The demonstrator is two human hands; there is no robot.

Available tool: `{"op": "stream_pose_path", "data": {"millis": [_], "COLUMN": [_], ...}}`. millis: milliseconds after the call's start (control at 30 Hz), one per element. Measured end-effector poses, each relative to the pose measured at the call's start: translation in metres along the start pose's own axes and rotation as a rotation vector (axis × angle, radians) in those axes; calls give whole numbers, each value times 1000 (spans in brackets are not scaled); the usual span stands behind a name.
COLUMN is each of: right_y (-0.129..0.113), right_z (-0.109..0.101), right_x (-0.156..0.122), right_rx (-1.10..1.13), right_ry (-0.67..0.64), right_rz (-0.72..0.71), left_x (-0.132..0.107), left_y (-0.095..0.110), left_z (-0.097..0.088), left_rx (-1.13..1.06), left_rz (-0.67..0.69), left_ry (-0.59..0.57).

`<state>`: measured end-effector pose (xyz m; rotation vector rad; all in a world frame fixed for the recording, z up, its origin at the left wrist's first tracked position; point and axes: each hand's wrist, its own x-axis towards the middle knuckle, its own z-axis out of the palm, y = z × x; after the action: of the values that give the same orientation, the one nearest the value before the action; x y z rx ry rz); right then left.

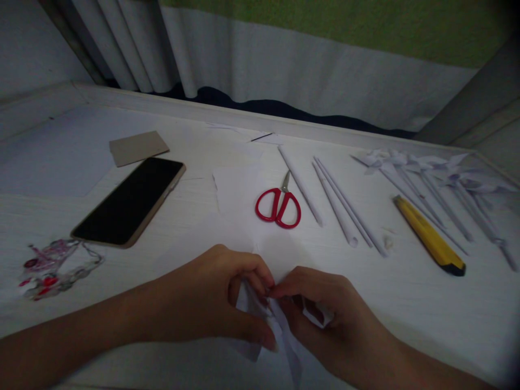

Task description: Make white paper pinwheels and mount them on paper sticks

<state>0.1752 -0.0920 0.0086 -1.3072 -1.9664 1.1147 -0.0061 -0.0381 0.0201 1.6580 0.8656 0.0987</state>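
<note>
Close to the table's front edge, both hands meet over a piece of folded white paper (286, 338). My left hand (219, 295) curls around its left side, fingertips and thumb closed on it. From the other side my right hand (325, 314) pinches the paper, its fingertips touching those of the left. The fingers hide the middle of the paper, and its lower end hangs down between the hands. Beyond them lie scissors with red handles (278, 208), closed. Just right of the scissors are several rolled white paper sticks (300, 184).
A yellow utility knife (428, 235) lies at the right, beside several paper pinwheels (422, 165) on sticks. On the left rest a phone (130, 203) with a beaded charm (52, 271) and a beige card (138, 148). White paper sheets (60, 151) cover the far left.
</note>
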Motion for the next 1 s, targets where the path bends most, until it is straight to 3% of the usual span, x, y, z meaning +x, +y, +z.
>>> {"op": "stream_pose_path", "data": {"millis": [267, 533, 700, 833, 1000], "right_y": [-1, -1, -1, -6, -7], "right_z": [-1, -1, -3, -8, -9], "right_x": [0, -1, -2, -2, 1], "right_rx": [-63, -69, -109, -208, -308], "right_ry": [28, 61, 61, 150, 38], "right_rz": [-19, -45, -140, -248, -260], "left_x": [1, 2, 1, 2, 3], "left_y": [1, 0, 9, 18, 16], "left_z": [-1, 0, -3, -5, -5], "left_rx": [-87, -95, -82, -82, -125], "left_rz": [-76, -39, -96, -173, -181], "left_ry": [-24, 4, 0, 35, 39]}}
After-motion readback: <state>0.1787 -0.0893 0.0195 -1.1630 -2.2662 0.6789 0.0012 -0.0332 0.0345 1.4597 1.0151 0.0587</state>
